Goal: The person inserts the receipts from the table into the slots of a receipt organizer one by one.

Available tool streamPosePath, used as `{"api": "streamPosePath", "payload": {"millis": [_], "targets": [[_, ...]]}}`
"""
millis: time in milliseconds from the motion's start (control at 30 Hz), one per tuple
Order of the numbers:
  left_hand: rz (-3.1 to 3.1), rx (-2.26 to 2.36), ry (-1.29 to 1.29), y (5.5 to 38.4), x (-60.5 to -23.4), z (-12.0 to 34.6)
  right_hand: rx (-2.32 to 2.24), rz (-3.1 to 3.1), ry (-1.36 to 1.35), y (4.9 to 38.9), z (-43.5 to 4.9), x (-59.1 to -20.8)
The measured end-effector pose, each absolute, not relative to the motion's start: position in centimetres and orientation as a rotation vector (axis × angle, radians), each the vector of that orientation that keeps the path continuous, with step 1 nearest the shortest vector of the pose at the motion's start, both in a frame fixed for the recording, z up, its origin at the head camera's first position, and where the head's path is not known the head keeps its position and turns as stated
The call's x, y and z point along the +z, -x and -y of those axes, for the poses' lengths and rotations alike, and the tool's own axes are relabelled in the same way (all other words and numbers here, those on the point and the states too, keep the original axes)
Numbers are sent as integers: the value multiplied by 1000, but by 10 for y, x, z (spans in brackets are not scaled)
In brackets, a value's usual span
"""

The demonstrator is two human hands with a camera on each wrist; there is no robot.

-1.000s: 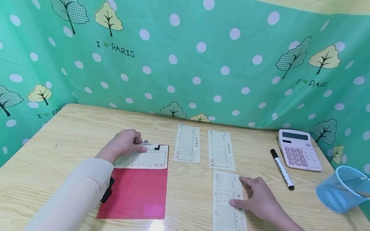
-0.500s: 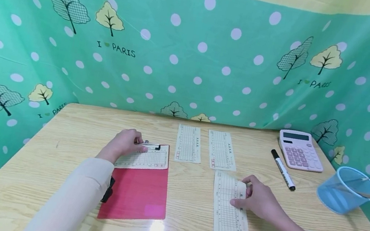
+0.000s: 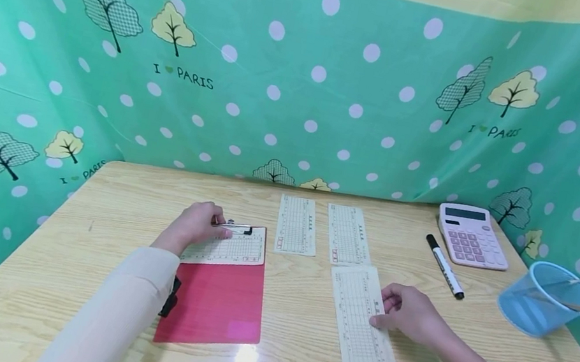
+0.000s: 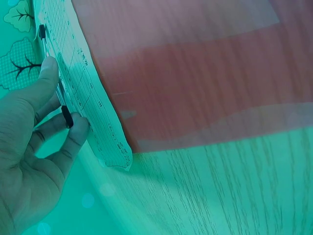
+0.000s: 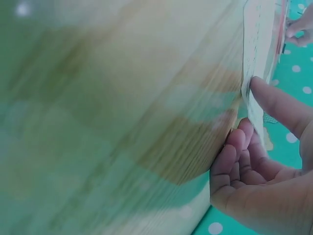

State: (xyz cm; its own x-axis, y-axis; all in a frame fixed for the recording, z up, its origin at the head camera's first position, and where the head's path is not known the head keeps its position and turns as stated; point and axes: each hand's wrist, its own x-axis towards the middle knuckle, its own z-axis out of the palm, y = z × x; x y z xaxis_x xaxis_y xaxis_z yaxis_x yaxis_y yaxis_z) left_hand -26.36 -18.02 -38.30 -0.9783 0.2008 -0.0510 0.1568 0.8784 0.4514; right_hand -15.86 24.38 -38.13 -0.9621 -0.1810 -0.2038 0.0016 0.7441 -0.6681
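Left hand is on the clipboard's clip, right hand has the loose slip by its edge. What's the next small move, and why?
Probably lift the long cream printed paper slip toward the red clipboard. The right hand pinches its right edge with thumb on top, while the left hand grips the metal clip, which already holds one similar slip.

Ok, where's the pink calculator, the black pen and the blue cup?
pink calculator (image 3: pixel 471 237), head view, on its keypad.
black pen (image 3: pixel 445 266), head view, middle of its white barrel.
blue cup (image 3: pixel 535 308), head view, on its side wall.
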Motion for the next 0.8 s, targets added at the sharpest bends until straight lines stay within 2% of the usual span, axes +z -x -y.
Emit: {"api": "streamPosePath", "payload": {"millis": [800], "targets": [[-2951, 691, -273, 264, -384, 181, -1138, -2564, 330, 158, -250, -381]]}}
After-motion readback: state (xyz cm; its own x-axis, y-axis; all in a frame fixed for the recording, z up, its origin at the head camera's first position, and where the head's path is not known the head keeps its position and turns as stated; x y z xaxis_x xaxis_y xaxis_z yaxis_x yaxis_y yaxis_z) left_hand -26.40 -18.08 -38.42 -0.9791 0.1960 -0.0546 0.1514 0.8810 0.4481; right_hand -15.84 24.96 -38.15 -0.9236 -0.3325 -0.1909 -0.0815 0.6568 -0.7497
